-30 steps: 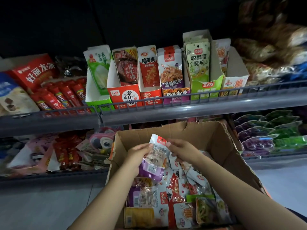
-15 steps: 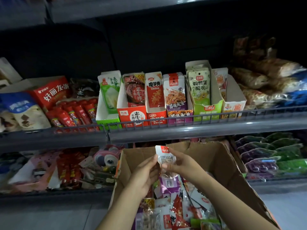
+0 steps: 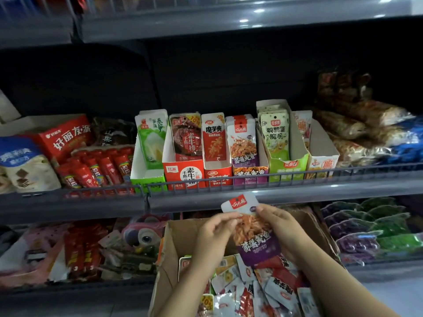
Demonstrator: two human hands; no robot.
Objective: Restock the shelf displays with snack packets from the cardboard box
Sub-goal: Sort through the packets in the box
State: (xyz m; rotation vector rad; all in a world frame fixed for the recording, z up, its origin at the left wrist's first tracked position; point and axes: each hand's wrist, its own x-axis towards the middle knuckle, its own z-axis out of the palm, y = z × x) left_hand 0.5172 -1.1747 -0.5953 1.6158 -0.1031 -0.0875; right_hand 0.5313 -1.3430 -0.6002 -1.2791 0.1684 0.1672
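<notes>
Our right hand (image 3: 280,227) grips the purple-and-white snack packet (image 3: 251,234) along its right edge while our left hand (image 3: 215,234) pinches its left edge, holding it upright above the open cardboard box (image 3: 174,239). Its matching purple display carton (image 3: 248,170) stands at twelve o'clock on the wire-fronted shelf (image 3: 251,197). We judge that carton already packed tight, so forcing the packet in could crumple it or catch it on the rail and drop it.
</notes>
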